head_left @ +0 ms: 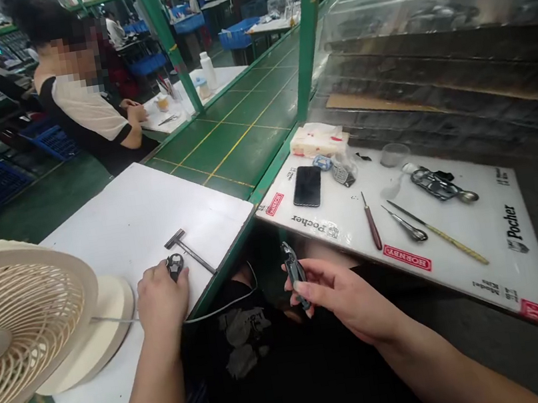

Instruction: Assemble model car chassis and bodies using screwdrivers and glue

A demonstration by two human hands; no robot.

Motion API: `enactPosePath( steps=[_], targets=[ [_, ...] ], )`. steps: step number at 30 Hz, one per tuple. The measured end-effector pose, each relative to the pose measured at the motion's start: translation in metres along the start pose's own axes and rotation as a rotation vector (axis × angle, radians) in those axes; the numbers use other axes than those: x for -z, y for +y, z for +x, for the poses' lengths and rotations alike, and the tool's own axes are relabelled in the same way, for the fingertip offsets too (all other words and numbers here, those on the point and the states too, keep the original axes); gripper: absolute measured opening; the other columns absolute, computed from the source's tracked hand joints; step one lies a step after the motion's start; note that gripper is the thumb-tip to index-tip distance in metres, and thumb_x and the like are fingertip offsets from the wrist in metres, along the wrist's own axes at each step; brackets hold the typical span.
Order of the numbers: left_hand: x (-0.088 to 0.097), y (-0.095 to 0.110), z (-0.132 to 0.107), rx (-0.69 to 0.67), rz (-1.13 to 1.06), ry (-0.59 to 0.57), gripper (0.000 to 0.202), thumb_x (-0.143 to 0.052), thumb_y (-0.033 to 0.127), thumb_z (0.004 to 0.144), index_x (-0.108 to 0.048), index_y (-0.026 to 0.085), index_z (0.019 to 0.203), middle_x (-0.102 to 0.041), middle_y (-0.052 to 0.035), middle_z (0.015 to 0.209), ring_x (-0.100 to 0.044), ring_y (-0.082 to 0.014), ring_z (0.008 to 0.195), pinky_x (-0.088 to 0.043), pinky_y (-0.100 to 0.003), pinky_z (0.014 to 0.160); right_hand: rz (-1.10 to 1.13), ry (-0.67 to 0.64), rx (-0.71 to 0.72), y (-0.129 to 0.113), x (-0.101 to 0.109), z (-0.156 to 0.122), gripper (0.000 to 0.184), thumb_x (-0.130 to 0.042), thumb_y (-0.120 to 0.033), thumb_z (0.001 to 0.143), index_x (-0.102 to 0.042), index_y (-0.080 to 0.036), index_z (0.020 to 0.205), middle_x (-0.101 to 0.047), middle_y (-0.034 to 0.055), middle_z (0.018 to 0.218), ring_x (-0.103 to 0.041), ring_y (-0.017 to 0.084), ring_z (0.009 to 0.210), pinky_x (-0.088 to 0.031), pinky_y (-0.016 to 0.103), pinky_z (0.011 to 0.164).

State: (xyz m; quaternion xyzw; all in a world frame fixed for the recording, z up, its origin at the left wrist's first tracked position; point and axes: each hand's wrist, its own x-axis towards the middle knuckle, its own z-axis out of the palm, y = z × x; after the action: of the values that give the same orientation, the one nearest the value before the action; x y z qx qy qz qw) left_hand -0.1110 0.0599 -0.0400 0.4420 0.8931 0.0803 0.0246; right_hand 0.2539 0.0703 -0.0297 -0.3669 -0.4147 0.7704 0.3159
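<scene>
My left hand (163,301) is at the white table top, fingers curled and closed around a small dark, rounded part with openings (175,265). Just beyond it lies a dark T-shaped tool (193,253) that looks like a razor. Over my lap, my right hand (330,290) pinches a glossy dark grey, elongated part (292,269) between thumb and fingers, held roughly upright. My two hands are well apart. Some fingertips of my left hand are hidden behind the hand itself.
A beige fan (86,282) stands at left, its cord crossing near my left wrist. On the right board (464,287) lie a phone (307,186), a brown-handled tool (372,223), tweezers (406,225), a thin file (443,236) and glossy parts (441,184). A co-worker (87,101) sits beyond.
</scene>
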Motion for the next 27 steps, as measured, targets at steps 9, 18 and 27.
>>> enactPosePath(
  steps=[9, 18, 27],
  targets=[
    [0.030, 0.036, -0.082, -0.198, -0.633, 0.064, 0.047, -0.070, 0.058, 0.110, -0.084, 0.022, 0.138, -0.083, -0.0149, 0.131, -0.077, -0.0360, 0.120, -0.061, -0.050, 0.110, -0.137, -0.006, 0.082, -0.005, -0.018, -0.023, 0.074, -0.097, -0.058, 0.095, -0.073, -0.030, 0.160, -0.084, 0.0084, 0.136, -0.081, 0.025, 0.117, -0.069, 0.040, 0.099],
    [0.030, 0.092, -0.150, 0.074, -1.644, -0.863, 0.026, -0.097, 0.043, 0.097, -0.094, 0.019, 0.106, -0.080, -0.0067, 0.087, -0.069, -0.0162, 0.082, -0.058, -0.027, 0.082, -0.725, 0.246, 0.348, -0.004, -0.027, -0.029, 0.064, -0.095, -0.051, 0.097, -0.075, -0.031, 0.154, -0.083, 0.0063, 0.138, -0.082, 0.027, 0.118, -0.069, 0.042, 0.104],
    [0.025, 0.094, -0.149, 0.124, -1.690, -0.860, 0.028, -0.100, 0.043, 0.095, -0.093, 0.016, 0.101, -0.082, -0.0075, 0.085, -0.071, -0.0149, 0.076, -0.060, -0.024, 0.076, -0.563, 0.253, 0.136, 0.003, -0.026, -0.029, 0.073, -0.099, -0.056, 0.091, -0.074, -0.033, 0.156, -0.087, 0.0089, 0.130, -0.083, 0.030, 0.099, -0.071, 0.046, 0.088]
  ],
)
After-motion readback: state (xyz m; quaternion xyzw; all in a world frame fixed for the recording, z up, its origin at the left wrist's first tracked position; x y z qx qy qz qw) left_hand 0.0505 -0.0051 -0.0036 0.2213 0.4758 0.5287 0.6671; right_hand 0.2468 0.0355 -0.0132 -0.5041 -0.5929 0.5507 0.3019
